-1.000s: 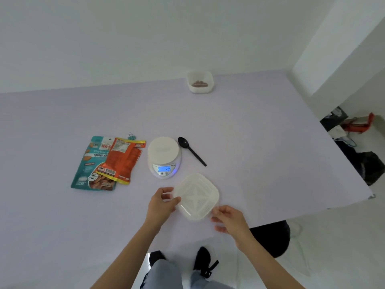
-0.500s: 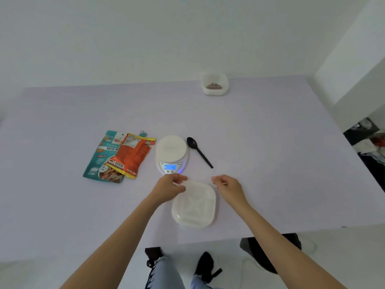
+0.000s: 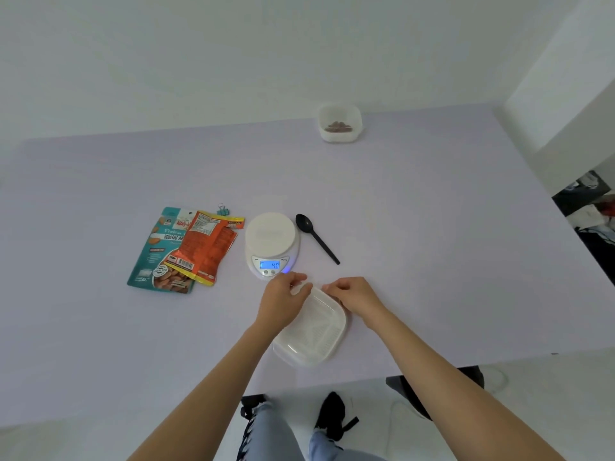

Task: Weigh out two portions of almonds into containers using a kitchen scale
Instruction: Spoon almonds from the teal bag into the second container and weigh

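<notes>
a plain white wall (image 3: 233,61) rises behind a broad, smooth bench (image 3: 432,227) with a matte pale lilac top. past its near edge there is white floor, and the person's jeans and a black shoe show below.

near the middle of the bench sits a white plastic kitchen scale (image 3: 272,242) with a round, flat platform. its small display glows blue and shows digits that read 40. just right of it lies a glossy black plastic spoon (image 3: 316,237), bowl away from the person and handle slanting towards the near right.

left of the scale a flat teal pouch (image 3: 156,251) lies face up. it is printed "roasted", carries a round "unsalted" seal and has a window showing brown almonds. an orange foil pouch (image 3: 208,247) overlaps its right side, back panel up, with a barcode and fine print too small to read. a small teal binder clip (image 3: 223,210) lies at their far edge.

well apart, by the wall, stands the far container (image 3: 339,123), a white, rounded square tub holding a small heap of brown almonds (image 3: 338,127).

the near container (image 3: 312,331), translucent white plastic, squarish with rounded corners and a ribbed face, rests on the bench just in front of the scale. the left hand (image 3: 283,301) curls its fingers (image 3: 294,277) round the far left corner, and the right hand (image 3: 356,294) pinches the far right rim. i cannot tell whether its lid is seated.
</notes>
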